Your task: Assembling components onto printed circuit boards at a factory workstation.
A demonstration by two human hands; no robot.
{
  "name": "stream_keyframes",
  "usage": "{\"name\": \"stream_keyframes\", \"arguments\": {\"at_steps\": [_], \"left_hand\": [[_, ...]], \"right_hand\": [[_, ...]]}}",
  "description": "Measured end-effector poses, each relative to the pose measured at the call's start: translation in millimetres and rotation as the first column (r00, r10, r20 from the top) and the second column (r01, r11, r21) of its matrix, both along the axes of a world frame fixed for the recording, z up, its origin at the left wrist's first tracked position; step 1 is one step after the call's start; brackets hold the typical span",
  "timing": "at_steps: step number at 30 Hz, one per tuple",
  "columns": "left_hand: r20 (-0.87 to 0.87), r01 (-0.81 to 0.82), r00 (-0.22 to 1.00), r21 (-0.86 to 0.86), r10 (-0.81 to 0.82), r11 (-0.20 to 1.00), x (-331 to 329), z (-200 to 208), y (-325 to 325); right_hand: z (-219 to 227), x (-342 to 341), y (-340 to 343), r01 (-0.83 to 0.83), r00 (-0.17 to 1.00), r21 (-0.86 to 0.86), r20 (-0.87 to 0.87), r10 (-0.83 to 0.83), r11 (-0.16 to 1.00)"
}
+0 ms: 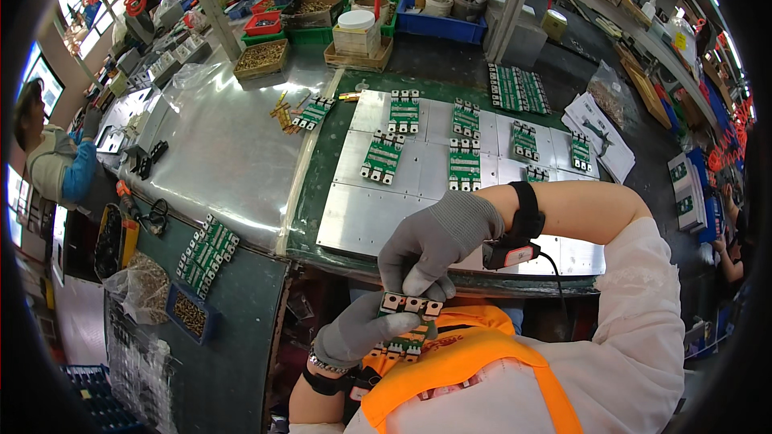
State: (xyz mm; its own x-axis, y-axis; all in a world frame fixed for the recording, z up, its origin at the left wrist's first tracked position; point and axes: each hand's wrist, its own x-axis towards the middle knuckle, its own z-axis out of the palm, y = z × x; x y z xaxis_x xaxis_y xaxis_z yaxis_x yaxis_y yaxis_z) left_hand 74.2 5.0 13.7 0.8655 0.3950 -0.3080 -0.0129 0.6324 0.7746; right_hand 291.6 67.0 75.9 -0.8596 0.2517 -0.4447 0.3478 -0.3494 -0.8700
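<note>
Flat metal plates (366, 217); knit-gloved left hand (352, 333) holds board (412, 304) (green, oblong)

Bright indoor light; white-framed windows (50, 80) at far left blown out. Hard glare streaks across smooth silver sheet-metal counter (233, 165). Deep shadow below dark green counter (310, 205). Strong fisheye: grey metal post (207, 4) leans, rim black. Held green circuit board with black blocks (412, 305) fairly clear; outer margins softer.

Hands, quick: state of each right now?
Left hand: closed, holding a green circuit board.
Right hand: fingers curled by the board's upper edge; whether it is gripping anything can't be told.
</note>
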Motion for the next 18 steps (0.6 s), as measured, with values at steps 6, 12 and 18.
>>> {"name": "stream_keyframes", "arguments": {"at_steps": [6,12,18], "left_hand": [[-0.095,-0.014,0.995,0.044,0.018,0.999,5,6,-2],[0.009,0.003,1.0,-0.057,-0.002,0.998,0,13,3],[-0.03,0.014,0.999,0.012,-0.014,1.0,0,15,3]], "right_hand": [[2,4,1,-0.073,0.991,0.085,0.118,0.062,0.994],[2,9,-1,-0.047,0.999,0.001,0.001,0.047,0.999],[0,9,0,-0.08,0.996,0.026,0.041,0.079,0.996]]}}
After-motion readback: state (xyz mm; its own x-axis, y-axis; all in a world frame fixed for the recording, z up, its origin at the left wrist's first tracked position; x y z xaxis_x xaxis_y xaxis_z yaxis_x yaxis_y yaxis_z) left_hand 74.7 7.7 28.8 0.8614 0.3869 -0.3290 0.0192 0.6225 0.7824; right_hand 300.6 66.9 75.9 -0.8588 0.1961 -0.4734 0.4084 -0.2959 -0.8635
